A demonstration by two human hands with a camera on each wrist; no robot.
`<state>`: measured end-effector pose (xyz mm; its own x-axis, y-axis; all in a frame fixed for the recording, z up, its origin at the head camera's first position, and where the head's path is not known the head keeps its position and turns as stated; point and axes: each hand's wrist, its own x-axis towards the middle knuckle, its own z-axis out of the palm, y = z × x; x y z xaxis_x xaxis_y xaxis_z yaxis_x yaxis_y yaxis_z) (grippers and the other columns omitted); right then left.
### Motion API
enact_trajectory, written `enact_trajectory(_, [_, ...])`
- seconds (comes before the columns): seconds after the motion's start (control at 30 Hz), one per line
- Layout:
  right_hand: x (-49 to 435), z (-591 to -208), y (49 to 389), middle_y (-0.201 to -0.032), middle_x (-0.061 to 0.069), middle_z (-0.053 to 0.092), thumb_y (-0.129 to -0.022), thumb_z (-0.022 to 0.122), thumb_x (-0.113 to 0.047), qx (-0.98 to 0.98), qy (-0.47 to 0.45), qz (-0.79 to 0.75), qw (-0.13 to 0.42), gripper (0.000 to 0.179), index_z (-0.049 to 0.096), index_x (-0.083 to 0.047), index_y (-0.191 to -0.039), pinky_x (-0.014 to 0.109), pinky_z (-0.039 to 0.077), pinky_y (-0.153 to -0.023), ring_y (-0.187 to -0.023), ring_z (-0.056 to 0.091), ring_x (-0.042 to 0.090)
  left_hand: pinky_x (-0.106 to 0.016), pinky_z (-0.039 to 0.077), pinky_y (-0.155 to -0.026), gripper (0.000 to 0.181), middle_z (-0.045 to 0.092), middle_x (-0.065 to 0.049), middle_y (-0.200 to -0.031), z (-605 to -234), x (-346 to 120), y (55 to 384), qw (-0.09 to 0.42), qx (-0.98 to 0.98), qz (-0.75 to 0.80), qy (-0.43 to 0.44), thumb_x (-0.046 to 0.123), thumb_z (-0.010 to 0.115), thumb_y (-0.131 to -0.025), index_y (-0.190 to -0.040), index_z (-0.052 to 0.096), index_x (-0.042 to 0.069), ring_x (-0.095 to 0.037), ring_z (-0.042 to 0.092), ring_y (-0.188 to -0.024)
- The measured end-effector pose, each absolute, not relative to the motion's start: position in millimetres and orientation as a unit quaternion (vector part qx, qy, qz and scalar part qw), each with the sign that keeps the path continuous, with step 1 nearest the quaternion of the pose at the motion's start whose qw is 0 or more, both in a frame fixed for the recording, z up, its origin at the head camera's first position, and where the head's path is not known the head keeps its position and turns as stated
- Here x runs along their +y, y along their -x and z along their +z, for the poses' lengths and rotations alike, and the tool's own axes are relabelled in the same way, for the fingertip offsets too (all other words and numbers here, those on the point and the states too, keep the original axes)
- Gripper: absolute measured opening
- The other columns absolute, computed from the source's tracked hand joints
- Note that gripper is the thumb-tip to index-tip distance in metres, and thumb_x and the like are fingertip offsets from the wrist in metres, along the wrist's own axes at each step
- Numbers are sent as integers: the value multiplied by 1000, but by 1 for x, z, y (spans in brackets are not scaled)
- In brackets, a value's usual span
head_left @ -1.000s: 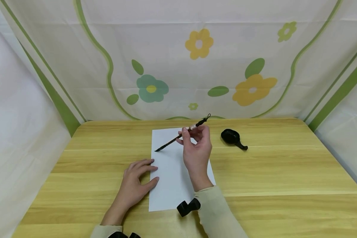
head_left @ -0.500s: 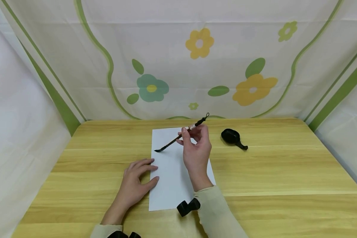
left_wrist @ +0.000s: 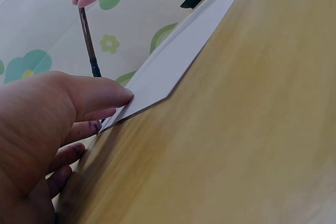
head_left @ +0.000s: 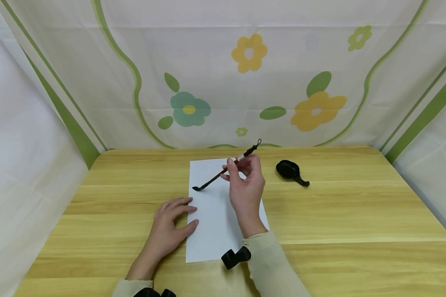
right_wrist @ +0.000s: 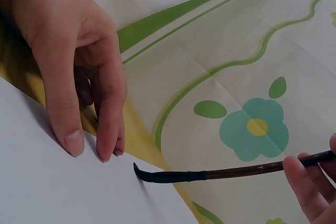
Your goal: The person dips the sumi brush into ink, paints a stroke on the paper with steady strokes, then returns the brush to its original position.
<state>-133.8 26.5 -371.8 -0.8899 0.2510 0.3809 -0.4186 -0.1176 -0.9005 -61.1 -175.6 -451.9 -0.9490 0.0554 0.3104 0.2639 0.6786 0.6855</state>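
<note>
My right hand [head_left: 246, 187] pinches the brown shaft of a writing brush [head_left: 223, 171], which slants down to the left with its looped end up. Its dark tip is bent against the upper left of a white sheet of paper [head_left: 215, 222]. In the right wrist view the brush's black bristles [right_wrist: 163, 176] curl up at the end, beside the fingertips of the other hand. My left hand [head_left: 172, 222] lies with spread fingers along the paper's left edge, its thumb and fingertips on the sheet. No ink mark can be made out on the paper.
A black ladle-shaped dish [head_left: 288, 170] with a short handle lies on the wooden table [head_left: 349, 206], right of the paper. Behind the table hangs a white cloth [head_left: 215, 74] printed with flowers. Each wrist wears a black camera mount, such as the right one [head_left: 236, 258].
The brush tip has gone from nearly straight to bent against the paper, and the shaft's top has shifted slightly left. The left hand has stayed in place.
</note>
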Motion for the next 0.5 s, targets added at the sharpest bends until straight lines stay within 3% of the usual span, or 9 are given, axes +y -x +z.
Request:
enact_trajectory(0.13, [27, -371, 134, -103, 11, 65, -102, 73, -6, -623, -66, 747, 223, 22, 55, 2, -110, 36, 67, -74, -95, 80, 30, -58, 30, -112, 29, 72, -6, -143, -451, -175, 61, 134, -906, -392, 90, 13, 90, -85, -113, 83, 15, -36, 54, -138])
enact_trajectory(0.33, [28, -370, 134, -103, 11, 66, -102, 73, -5, -625, -63, 746, 219, 21, 55, 2, -110, 35, 67, -74, -93, 79, 18, -58, 30, -112, 29, 72, -6, -143, -451, -176, 61, 135, -905, -392, 93, 13, 90, -85, -113, 83, 15, -36, 54, -138])
enact_trajectory(0.5, [28, -370, 135, -103, 11, 66, -102, 73, -5, -625, -65, 746, 219, 21, 56, 2, -110, 35, 67, -74, -93, 79, 19, -59, 30, -112, 29, 72, -6, -143, -451, -176, 61, 134, -905, -393, 94, 13, 90, -85, -114, 83, 15, -36, 54, -138])
